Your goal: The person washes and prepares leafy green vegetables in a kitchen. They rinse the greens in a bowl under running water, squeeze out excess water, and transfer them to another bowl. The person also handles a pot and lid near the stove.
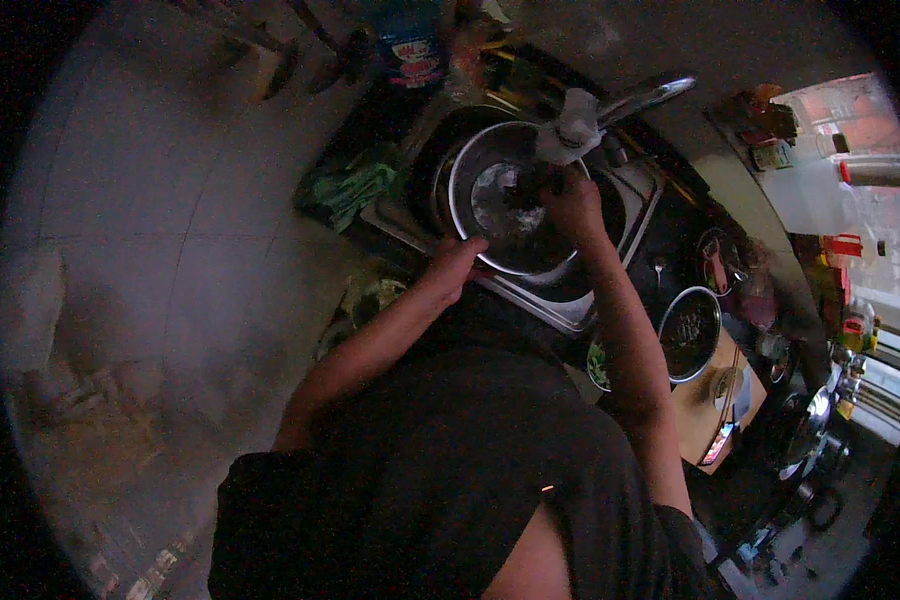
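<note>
A wide round metal bowl (456, 204) sits over the stainless steel sink (551, 306), tilted slightly and partly in shadow. My left hand (459, 264) grips its near-left rim, thumb over the edge. At the right side my right hand (576, 206) reaches over the rim, its fingers bent into the bowl. Something dark shows by those fingertips, too dim to name, and whether they hold it is unclear. Bright patches shine on the bowl's bottom. Just above my right hand hangs the faucet (645, 97), with white wrapping (574, 127) around its spout.
Crumpled green plastic (352, 187) lies left of the sink. A large blue-green labelled container (412, 52) stands behind. To the right are a round pan (690, 334), a bowl of greens (598, 367), and a cutting board (694, 420) bearing a phone (718, 442). Bottles (817, 187) line the windowsill.
</note>
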The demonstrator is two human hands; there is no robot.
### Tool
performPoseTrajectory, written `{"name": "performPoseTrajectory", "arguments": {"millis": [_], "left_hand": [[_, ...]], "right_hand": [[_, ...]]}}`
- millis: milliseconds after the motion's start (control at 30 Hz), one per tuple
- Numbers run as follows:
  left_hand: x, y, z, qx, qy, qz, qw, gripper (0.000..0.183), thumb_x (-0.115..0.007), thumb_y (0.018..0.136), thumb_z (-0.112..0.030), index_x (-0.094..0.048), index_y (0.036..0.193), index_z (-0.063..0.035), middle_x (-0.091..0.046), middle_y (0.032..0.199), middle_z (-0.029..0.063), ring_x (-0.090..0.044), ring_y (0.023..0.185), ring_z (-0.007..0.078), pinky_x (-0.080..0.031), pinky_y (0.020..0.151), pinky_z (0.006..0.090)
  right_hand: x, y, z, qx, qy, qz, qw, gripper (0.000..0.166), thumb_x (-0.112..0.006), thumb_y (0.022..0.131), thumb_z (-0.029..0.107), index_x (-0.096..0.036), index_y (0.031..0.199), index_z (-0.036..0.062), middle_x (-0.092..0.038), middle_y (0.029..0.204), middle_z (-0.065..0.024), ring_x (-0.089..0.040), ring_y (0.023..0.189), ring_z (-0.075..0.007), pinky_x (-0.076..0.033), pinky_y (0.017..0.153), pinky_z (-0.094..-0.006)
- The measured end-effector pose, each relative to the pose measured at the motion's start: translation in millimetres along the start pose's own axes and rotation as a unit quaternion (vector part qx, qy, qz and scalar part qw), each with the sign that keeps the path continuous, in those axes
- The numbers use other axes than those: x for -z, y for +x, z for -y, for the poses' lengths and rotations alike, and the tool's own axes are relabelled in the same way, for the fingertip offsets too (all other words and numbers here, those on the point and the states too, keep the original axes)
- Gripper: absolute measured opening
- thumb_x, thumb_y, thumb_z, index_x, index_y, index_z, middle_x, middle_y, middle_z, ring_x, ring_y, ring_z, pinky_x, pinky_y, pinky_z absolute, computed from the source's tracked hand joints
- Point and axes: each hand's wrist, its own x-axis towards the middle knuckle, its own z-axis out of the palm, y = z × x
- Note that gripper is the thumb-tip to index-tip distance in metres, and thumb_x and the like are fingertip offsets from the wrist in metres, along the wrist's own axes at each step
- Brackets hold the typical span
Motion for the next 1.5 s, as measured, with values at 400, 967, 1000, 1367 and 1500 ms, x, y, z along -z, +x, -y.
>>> {"name": "performPoseTrajectory", "arguments": {"millis": [400, 967, 1000, 1367, 1500], "left_hand": [[-15.9, -6.7, -5.6, 0.014, 0.023, -0.070, 0.997, 0.033, -0.057, 0.082, -0.016, -0.052, 0.112, -0.0053, -0.060, 0.100, 0.0092, -0.061, 0.086, 0.0224, -0.056, 0.063, 0.0371], [-11.8, -6.7, 3.1, 0.030, 0.017, -0.028, 0.999, 0.032, -0.055, 0.082, -0.017, -0.053, 0.111, -0.0033, -0.062, 0.097, 0.0102, -0.063, 0.083, 0.0221, -0.058, 0.060, 0.0363], [-15.0, -10.5, -1.6, 0.030, 0.023, -0.032, 0.999, 0.032, -0.055, 0.082, -0.017, -0.053, 0.111, -0.0028, -0.062, 0.096, 0.0102, -0.063, 0.082, 0.0220, -0.058, 0.059, 0.0360], [-16.4, -13.4, -7.0, 0.044, 0.033, -0.041, 0.998, 0.030, -0.056, 0.082, -0.017, -0.056, 0.108, -0.0018, -0.063, 0.094, 0.0085, -0.064, 0.080, 0.0218, -0.058, 0.063, 0.0378], [-15.0, -9.5, 4.4, 0.023, -0.004, -0.076, 0.997, 0.027, -0.057, 0.082, -0.017, -0.058, 0.105, -0.0026, -0.063, 0.092, 0.0087, -0.063, 0.080, 0.0215, -0.058, 0.062, 0.0378]], "right_hand": [[1.1, 1.7, -15.4, 0.051, -0.013, -0.025, 0.998, 0.022, -0.062, 0.080, 0.010, -0.059, 0.102, 0.0040, -0.063, 0.092, -0.0081, -0.060, 0.079, -0.0191, -0.048, 0.069, -0.0323], [-3.0, -19.7, -17.7, 0.055, -0.316, -0.062, 0.945, 0.038, -0.067, 0.073, 0.022, -0.062, 0.109, 0.0126, -0.064, 0.098, -0.0137, -0.061, 0.093, -0.0317, -0.050, 0.079, -0.0409], [-6.9, -16.5, -19.3, 0.114, -0.311, -0.091, 0.939, 0.037, -0.067, 0.073, 0.021, -0.063, 0.108, 0.0123, -0.064, 0.097, -0.0139, -0.061, 0.092, -0.0316, -0.050, 0.078, -0.0408], [1.2, 4.2, -33.2, 0.058, -0.070, 0.028, 0.995, 0.022, -0.065, 0.080, 0.018, -0.062, 0.098, 0.0051, -0.064, 0.087, -0.0061, -0.060, 0.075, -0.0194, -0.048, 0.068, -0.0323], [8.1, 16.7, -49.8, 0.056, 0.060, 0.074, 0.994, 0.028, -0.060, 0.081, 0.020, -0.060, 0.106, 0.0068, -0.064, 0.095, -0.0135, -0.061, 0.083, -0.0293, -0.050, 0.072, -0.0380]]}}
